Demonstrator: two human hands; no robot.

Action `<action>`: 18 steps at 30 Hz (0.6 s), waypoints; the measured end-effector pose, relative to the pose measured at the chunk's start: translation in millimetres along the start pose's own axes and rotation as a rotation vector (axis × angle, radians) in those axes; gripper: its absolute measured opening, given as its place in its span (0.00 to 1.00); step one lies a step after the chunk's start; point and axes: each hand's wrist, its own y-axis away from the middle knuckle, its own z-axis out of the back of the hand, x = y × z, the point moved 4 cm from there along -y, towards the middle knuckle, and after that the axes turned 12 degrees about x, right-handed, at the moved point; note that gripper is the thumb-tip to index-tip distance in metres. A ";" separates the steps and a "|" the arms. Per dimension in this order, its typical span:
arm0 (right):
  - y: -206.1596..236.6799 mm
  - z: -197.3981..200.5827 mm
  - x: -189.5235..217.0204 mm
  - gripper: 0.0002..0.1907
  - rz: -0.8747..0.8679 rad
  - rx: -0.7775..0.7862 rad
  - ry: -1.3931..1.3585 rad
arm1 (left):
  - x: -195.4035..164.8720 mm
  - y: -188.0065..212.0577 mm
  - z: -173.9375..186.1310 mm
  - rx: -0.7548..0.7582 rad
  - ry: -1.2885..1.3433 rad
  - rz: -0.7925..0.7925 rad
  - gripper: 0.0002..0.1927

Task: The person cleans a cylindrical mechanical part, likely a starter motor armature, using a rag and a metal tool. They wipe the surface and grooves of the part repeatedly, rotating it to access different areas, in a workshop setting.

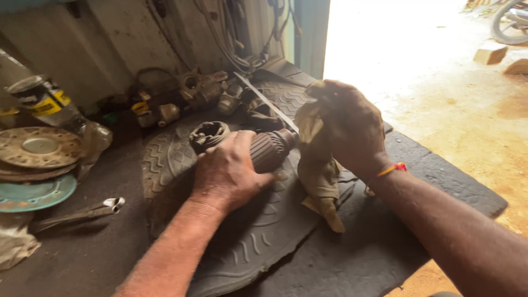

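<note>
1. The left hand (228,173) lies over a motor armature (264,149), fingers wrapped around its ribbed brown body, pressing it down near the middle of a grooved rubber tyre piece (258,242).
2. The armature lies on its side. One end carries a round metal cap (209,135) that points to the far left edge of the tyre piece; the other end goes into the cloth held by the other hand.
3. The right hand (346,124) is closed around a dirty tan cloth (319,176), bunched against the armature's right end. The loose tail of the cloth hangs down onto the tyre piece.
4. An orange thread band (391,169) sits on the right wrist.
5. The tyre piece lies on a dark rubber mat (385,247), whose right edge meets the sandy ground (467,115) outside.
6. Pliers (82,213) lie on the mat near its left edge, well apart from the left hand.
7. At the far left corner, round rusty discs (38,147) are stacked on a teal disc (36,193), with a plastic bottle (44,102) behind them.
8. Along the far edge, by the wall, sits a heap of greasy metal parts (198,91); it is too cluttered to tell exactly what they are. A thin flat metal strip (267,102) leans out from that heap toward the cloth.
</note>
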 end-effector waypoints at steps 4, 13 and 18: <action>1.0 5.0 -11.9 0.17 -0.084 0.012 0.108 | 0.4 -2.5 4.0 0.077 0.195 0.091 0.42; 3.2 -1.4 -5.1 0.13 -0.062 0.192 -0.016 | 0.9 -2.9 4.4 0.074 0.100 0.005 0.44; 1.5 -13.2 15.6 0.15 0.004 0.194 0.121 | 0.9 -4.4 -2.9 0.050 -0.012 -0.028 0.54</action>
